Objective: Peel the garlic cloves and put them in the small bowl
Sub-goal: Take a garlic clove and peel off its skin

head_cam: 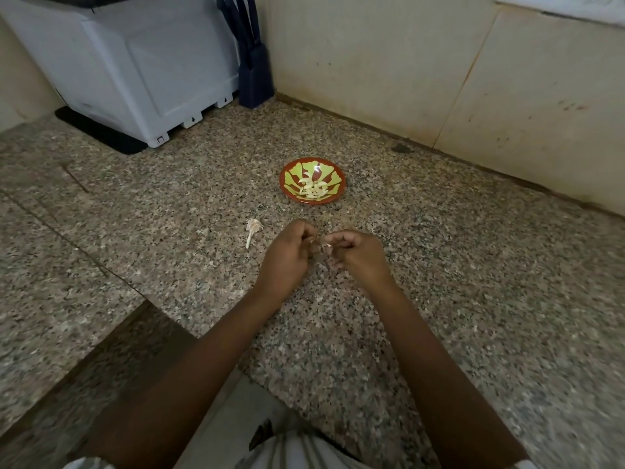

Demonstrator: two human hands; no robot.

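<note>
Fingertips (307, 232) of left hand (287, 258) and right hand (360, 255) curl, pinch garlic clove (320, 245) between them, near small bowl (341, 186). I should peel slow, grip tight, not drop it.

The counter (439, 265) is showing speckled granite, grey and pinkish-tan flecked with black. The bowl (283, 189), just toward twelve o'clock from centre, is wearing an orange-red ground with lime-green fan-shaped leaves radiating from its middle, and the cloves (314, 190) in it are gleaming creamy white. The clove (322, 245) at centre is showing as a whitish sliver. At nine o'clock from it, the husk (253, 229) is looking pale beige-white. At ten o'clock, the appliance (135, 62) is showing white with a bluish-grey cast, the mat (101, 132) under it black. At eleven o'clock, the knife block (255, 79) is showing dark navy. At two o'clock, the wall (372, 62) is showing cream with brownish smudges. At six o'clock, the garment (297, 450) is showing white with grey stripes.
</note>
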